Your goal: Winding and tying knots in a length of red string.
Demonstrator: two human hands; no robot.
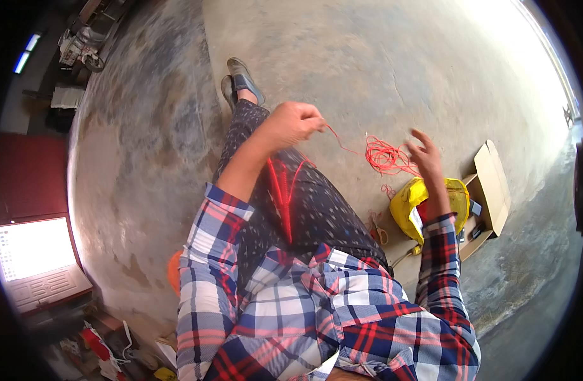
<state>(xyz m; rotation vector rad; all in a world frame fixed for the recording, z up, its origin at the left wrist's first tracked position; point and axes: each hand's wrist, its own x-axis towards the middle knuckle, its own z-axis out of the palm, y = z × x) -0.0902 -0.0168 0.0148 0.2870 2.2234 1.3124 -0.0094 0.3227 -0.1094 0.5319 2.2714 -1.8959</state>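
left hand (296,122) fingers pinched on red string (334,138), right hand (426,157) fingers spread beside its tangle (384,157)

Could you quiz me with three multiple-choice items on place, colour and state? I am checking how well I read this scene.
1. Where is the open laptop computer? A on the lap; B far left; C in the box.
2. What colour is the thin cord? A red; B green; C white.
3. How is the left hand? A flat open; B closed in a grip on the cord; C in a pocket.

B: it sits at the left edge.
A: the tangle is red.
B: the fingers pinch the cord.
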